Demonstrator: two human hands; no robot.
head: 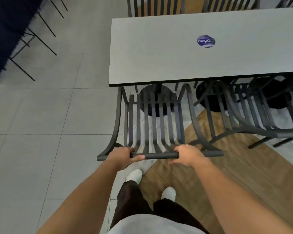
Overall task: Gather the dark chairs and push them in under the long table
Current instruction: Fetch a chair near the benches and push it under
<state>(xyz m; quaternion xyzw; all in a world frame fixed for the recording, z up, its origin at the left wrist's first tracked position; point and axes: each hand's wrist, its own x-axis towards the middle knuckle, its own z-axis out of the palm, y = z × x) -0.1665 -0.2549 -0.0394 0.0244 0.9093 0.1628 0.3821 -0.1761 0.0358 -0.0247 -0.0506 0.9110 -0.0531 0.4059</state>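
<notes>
Grey floor tiles (32, 115) spread under the long table (159, 53), whose near edge covers the front of the dark chair (152, 119). My left hand (123, 157) and right hand (187, 155) both curl around its top rail, arms extended forward. A second chair (254, 115) sits beside it.

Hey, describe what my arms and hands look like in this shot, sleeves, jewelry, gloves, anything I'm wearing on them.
Both forearms are bare from the bottom edge of the picture to the wrist; no sleeve reaches into view. The left hand and right hand wear no gloves, and no watch, bracelet or ring shows. Between the arms a light grey top, dark trousers and white shoes are visible.
</notes>
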